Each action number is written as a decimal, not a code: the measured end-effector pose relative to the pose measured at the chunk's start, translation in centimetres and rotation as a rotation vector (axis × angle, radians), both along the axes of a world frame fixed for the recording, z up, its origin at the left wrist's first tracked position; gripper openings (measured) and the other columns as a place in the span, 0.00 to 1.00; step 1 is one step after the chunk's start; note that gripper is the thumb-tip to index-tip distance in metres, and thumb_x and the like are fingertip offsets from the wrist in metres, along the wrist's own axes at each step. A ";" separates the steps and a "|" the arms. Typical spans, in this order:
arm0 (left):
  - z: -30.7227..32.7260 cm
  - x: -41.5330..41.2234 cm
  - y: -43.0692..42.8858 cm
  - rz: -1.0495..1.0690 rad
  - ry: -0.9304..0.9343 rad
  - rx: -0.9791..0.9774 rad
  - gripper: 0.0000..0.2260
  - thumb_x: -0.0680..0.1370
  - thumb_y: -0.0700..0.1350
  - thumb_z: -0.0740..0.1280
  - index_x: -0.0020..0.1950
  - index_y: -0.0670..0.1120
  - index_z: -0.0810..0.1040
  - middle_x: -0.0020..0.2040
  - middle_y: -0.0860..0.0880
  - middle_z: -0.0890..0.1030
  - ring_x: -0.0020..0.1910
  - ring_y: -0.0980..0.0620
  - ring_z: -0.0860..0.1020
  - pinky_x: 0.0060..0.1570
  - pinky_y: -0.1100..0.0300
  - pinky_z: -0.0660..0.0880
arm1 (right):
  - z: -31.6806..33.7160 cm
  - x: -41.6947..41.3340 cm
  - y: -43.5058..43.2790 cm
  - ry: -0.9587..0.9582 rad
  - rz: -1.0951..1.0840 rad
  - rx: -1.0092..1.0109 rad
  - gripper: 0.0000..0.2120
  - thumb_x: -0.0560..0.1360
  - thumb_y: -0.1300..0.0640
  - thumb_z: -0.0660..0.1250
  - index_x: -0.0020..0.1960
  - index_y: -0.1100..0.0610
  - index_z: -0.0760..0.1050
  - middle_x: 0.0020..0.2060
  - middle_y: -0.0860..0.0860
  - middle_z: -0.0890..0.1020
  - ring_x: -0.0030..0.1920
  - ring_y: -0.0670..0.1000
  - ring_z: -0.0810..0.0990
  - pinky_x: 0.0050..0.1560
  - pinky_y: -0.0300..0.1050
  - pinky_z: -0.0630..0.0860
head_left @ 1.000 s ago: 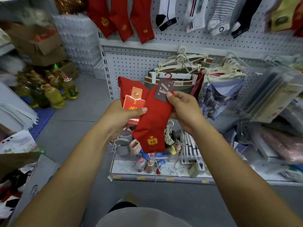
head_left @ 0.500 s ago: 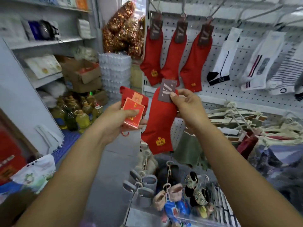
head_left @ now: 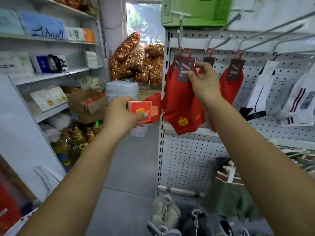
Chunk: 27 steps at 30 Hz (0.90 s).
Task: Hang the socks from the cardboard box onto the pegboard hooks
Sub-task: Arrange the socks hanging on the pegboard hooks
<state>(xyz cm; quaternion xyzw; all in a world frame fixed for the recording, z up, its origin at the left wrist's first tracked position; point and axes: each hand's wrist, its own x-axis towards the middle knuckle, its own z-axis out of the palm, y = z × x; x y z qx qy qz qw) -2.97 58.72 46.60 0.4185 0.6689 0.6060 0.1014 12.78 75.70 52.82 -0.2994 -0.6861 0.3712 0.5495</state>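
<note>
The right hand (head_left: 203, 84) pinches the dark tag (head_left: 185, 70) of a red sock (head_left: 179, 108) between thumb and fingers. It holds the tag up against the white pegboard (head_left: 187, 159) near its left edge, just below a long hook (head_left: 180, 28). The sock hangs from the tag, toe down, with a gold crown near the toe. Whether its small red hanger sits on the hook cannot be told (another tagged sock hangs right behind it). The left hand (head_left: 123, 113) is lower and to the left, off the board, gripping a second red pair (head_left: 141, 110) by its red card, thumb on top. More red socks (head_left: 232, 84) hang to the right, then white socks (head_left: 259, 94).
</note>
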 end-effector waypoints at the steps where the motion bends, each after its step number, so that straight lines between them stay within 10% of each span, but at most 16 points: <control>1: 0.3 -0.2 0.4 0.010 0.000 0.012 0.13 0.70 0.35 0.80 0.47 0.46 0.80 0.42 0.45 0.85 0.33 0.49 0.86 0.30 0.55 0.83 | 0.6 -0.4 0.5 -0.023 -0.022 0.022 0.10 0.81 0.58 0.66 0.61 0.52 0.75 0.34 0.55 0.81 0.33 0.54 0.80 0.39 0.47 0.78; 12: 1.9 -1.3 2.9 0.087 0.031 0.154 0.11 0.69 0.42 0.81 0.43 0.50 0.81 0.37 0.49 0.86 0.28 0.49 0.85 0.32 0.54 0.81 | 1.8 -3.1 4.0 -0.195 0.017 0.095 0.14 0.82 0.59 0.65 0.67 0.52 0.72 0.53 0.62 0.83 0.52 0.63 0.83 0.54 0.61 0.81; 22: 1.5 -0.2 2.7 0.004 -0.087 0.292 0.09 0.73 0.43 0.78 0.37 0.48 0.80 0.27 0.56 0.81 0.22 0.62 0.75 0.21 0.70 0.67 | 1.1 -2.7 6.0 -0.197 -0.040 0.023 0.14 0.80 0.54 0.68 0.64 0.57 0.75 0.47 0.56 0.85 0.47 0.56 0.85 0.40 0.41 0.80; 27: 0.7 0.3 4.0 -0.139 -0.227 0.225 0.06 0.76 0.51 0.75 0.46 0.49 0.84 0.27 0.56 0.80 0.24 0.63 0.72 0.25 0.71 0.68 | -1.4 0.2 3.0 -0.153 -0.071 -0.016 0.18 0.81 0.50 0.67 0.65 0.59 0.75 0.56 0.52 0.83 0.55 0.45 0.81 0.59 0.41 0.77</control>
